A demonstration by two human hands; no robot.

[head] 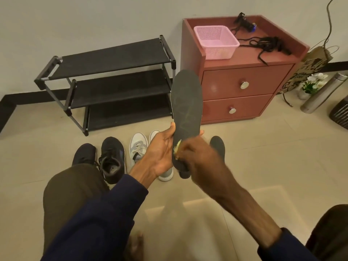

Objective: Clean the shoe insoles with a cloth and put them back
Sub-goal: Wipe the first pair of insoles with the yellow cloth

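Mid-clean. Gripping insole [186,102] upright w/ left hand [160,153], above grey shoes [138,147]; rubbing heel end w/ cloth [177,147] bunched in right hand [195,157]. Leaving second insole [218,146] on floor nearby — prob. neither refitted yet.

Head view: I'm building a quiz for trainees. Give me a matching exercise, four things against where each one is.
Things:
1. raised insole
2. basket
3. cloth
4. flask

Places:
a. on the cabinet
b. in the right hand
c. on the floor
d. in the left hand

Pairs: 1-d, 2-a, 3-b, 4-c
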